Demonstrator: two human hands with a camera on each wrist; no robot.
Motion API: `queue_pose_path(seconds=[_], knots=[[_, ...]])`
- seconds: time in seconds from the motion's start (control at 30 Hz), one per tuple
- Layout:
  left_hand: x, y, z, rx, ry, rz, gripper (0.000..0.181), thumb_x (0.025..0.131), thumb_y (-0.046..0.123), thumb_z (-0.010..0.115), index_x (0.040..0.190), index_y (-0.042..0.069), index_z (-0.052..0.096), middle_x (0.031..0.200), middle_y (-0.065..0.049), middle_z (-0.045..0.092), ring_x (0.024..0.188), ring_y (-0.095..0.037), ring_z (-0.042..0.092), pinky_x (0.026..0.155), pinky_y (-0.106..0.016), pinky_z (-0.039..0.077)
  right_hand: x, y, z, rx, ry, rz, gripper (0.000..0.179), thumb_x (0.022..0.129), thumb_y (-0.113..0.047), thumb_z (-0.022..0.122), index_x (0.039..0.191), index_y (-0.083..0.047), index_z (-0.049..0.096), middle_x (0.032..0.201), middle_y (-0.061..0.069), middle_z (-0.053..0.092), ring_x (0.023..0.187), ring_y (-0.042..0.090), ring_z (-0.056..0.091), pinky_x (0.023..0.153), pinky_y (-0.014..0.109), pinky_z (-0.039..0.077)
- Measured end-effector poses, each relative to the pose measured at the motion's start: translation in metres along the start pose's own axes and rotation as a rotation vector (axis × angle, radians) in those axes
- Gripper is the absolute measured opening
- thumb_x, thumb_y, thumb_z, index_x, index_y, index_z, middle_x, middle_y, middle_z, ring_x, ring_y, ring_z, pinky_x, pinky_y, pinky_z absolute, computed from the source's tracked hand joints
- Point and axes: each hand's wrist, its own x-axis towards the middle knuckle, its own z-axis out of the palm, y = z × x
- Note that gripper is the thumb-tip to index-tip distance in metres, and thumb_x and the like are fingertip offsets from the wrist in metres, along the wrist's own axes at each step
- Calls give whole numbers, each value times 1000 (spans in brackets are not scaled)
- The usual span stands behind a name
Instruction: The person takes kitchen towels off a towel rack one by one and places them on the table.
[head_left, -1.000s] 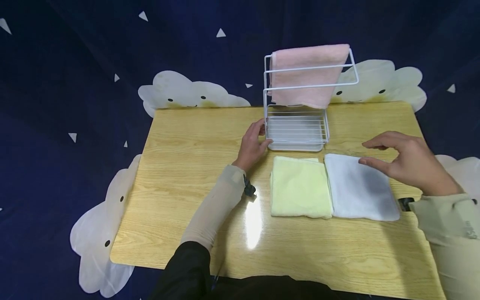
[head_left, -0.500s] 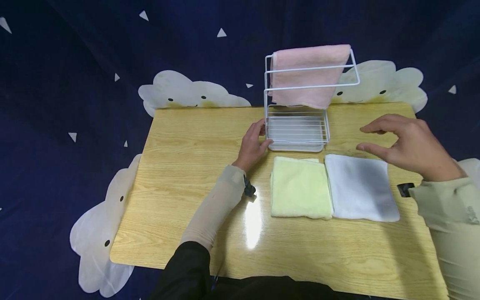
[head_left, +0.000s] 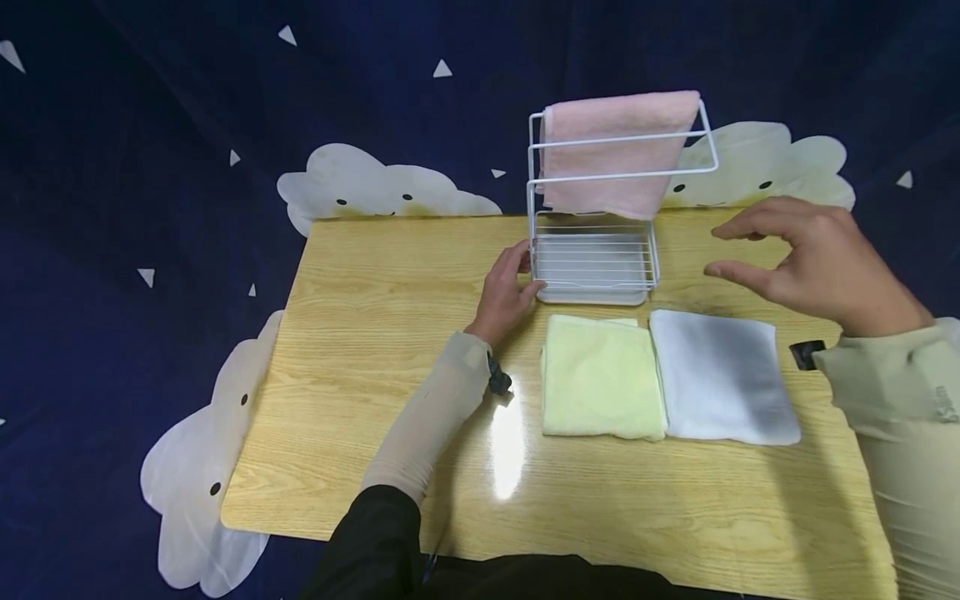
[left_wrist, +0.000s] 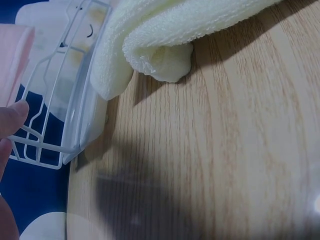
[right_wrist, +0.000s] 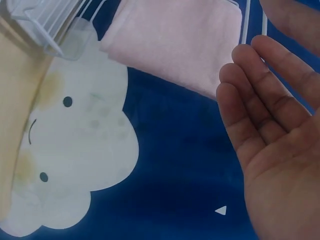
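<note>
A white wire rack (head_left: 622, 177) stands at the back of the table, with a pink towel (head_left: 615, 154) draped over its upper bars. My left hand (head_left: 504, 292) holds the rack's lower left side, thumb at the front corner; the left wrist view shows the thumb (left_wrist: 19, 112) against the wires. Above the table's right part hovers my right hand (head_left: 817, 262), fingers spread from the thumb, holding nothing. Its palm shows in the right wrist view beside the pink towel (right_wrist: 175, 45). A folded yellow towel (head_left: 602, 377) and a folded white towel (head_left: 723, 377) lie before the rack.
Under the rack's wire shelf sits a pale tray (head_left: 592, 294). The wooden table (head_left: 375, 350) extends to the left and front. Behind it hangs a dark blue cloth (head_left: 360, 75) with white triangles and clouds.
My right hand has risen away from the white towel, toward the back of the table and slightly left. My left hand, the rack and the towels keep their places.
</note>
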Motion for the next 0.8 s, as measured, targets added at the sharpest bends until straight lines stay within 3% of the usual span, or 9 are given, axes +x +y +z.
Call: queue_pose_path(seconds=[0.2,0.43,0.8], knots=[[0,0,1,2,8,17,66,80,-3,82,136,-4,46,112,-19,60,99,-24,61,93,-21,51,9,-4,-3,19,31,-34,43,66,-12,93,104,-2,76,97,12,72,83,17,58,76,11,33],[0,1,1,2,8,7,66,80,-4,82,136,-4,46,112,-19,60,99,-24,61,92,-21,51,20,-10,-8,31,52,-67,43,65,-8,93,104,0,76,98,13,72,84,19,60,76,9,33],[-1,2,0,1,-1,-11,67,81,-3,81,137,-4,46,113,-19,59,99,-24,61,93,-19,50,36,-16,-12,33,56,-26,39,69,-9,92,104,0,76,99,14,72,89,24,62,80,6,31]])
